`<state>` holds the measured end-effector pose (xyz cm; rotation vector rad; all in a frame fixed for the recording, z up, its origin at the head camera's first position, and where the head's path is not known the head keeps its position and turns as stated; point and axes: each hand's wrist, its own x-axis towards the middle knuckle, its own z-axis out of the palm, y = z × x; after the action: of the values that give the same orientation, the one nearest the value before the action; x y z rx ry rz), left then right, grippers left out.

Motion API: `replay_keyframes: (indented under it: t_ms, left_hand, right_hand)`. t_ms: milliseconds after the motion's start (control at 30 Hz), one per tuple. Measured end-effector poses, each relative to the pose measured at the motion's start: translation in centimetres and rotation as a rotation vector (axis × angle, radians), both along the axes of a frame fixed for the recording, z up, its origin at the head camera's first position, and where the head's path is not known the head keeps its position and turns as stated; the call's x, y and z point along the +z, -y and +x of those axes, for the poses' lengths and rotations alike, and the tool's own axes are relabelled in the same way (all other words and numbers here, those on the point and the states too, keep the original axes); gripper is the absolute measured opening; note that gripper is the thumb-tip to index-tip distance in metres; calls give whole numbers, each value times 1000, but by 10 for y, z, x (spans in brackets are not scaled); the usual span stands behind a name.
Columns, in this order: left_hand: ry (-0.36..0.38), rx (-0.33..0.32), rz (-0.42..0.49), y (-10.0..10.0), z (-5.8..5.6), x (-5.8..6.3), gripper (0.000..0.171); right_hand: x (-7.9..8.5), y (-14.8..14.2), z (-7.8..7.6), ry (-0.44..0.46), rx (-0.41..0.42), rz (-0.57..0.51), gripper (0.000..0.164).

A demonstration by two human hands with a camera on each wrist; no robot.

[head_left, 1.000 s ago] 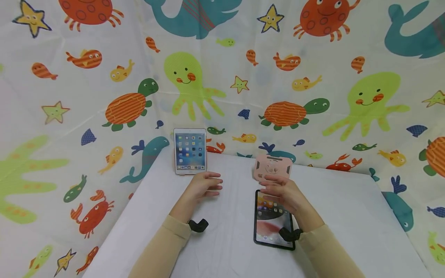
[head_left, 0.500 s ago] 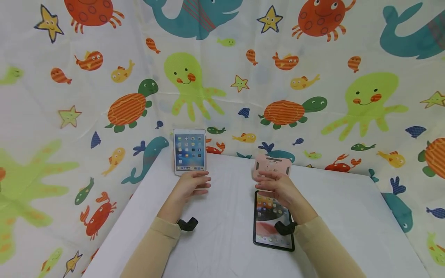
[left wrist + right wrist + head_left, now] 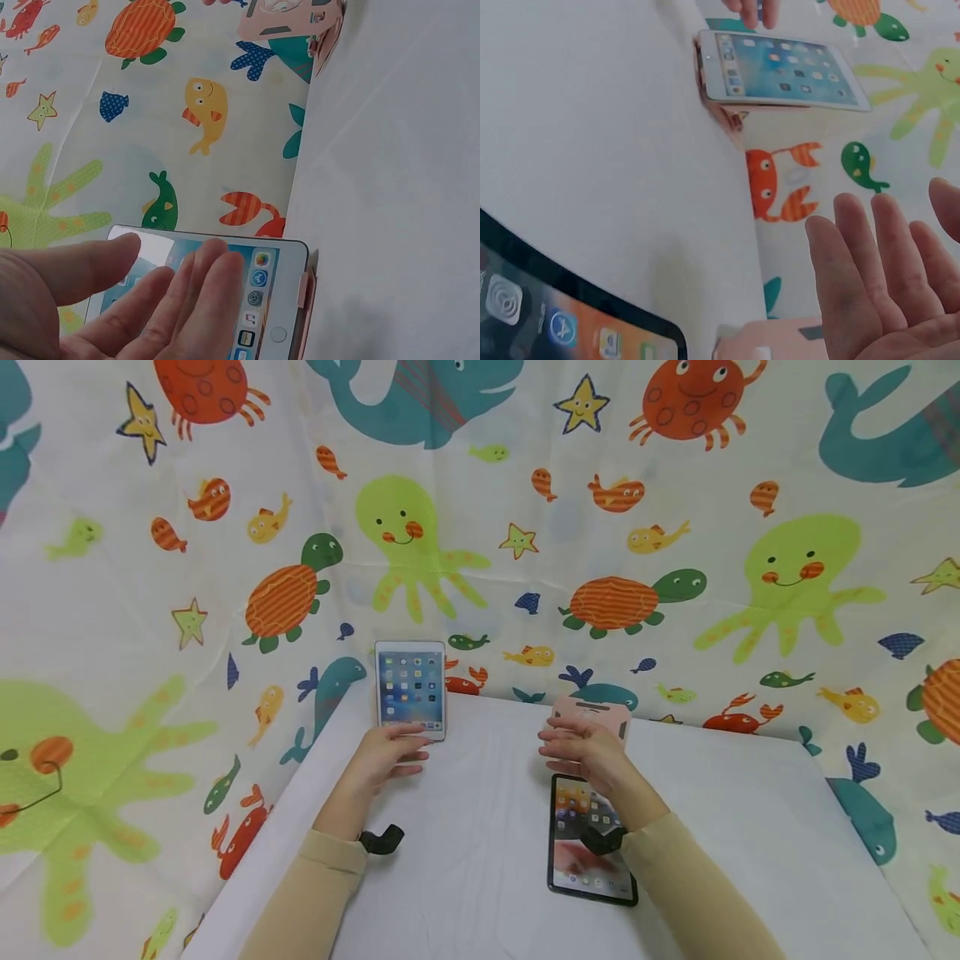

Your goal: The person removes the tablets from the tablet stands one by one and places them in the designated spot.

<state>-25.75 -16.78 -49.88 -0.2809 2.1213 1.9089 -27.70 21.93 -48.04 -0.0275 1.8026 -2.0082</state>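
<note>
A white tablet (image 3: pixel 410 683) with its screen lit stands propped upright at the back left, on a pink stand that shows at its edge in the wrist views. My left hand (image 3: pixel 379 760) hovers just in front of its lower edge, fingers loosely extended and holding nothing. At the back right is a second pink tablet stand (image 3: pixel 611 718) with nothing propped on it. My right hand (image 3: pixel 588 756) is in front of that stand, its fingers relaxed and holding nothing. Below it a black-rimmed tablet (image 3: pixel 577 860) lies face up, lit, partly covered by the right forearm.
All these things are on a white-covered table (image 3: pixel 480 827). Behind and to the left hangs a cloth (image 3: pixel 480 477) printed with sea animals, meeting the table's back edge. A black strap piece (image 3: pixel 382 840) sits at my left wrist, another (image 3: pixel 602 839) at my right.
My left hand has moved left, to in front of the white tablet. My right hand has shifted slightly left and up, off most of the black-rimmed tablet. The cloth at left has swung.
</note>
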Motion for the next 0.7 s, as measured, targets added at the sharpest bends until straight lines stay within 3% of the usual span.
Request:
replay_keyframes:
  t_ms: [200, 333, 500, 700]
  left_hand:
    - [-16, 20, -25, 14, -5, 6, 54]
    - [14, 40, -13, 20, -9, 10, 52]
    - [47, 90, -12, 28, -15, 10, 48]
    - [29, 116, -21, 43, -25, 8, 52]
  right_hand:
    - [2, 15, -10, 13, -18, 9, 53]
    - [3, 25, -16, 34, -31, 11, 52]
    - [3, 37, -24, 37, -26, 6, 52]
    - [-2, 53, -34, 36, -29, -8, 49]
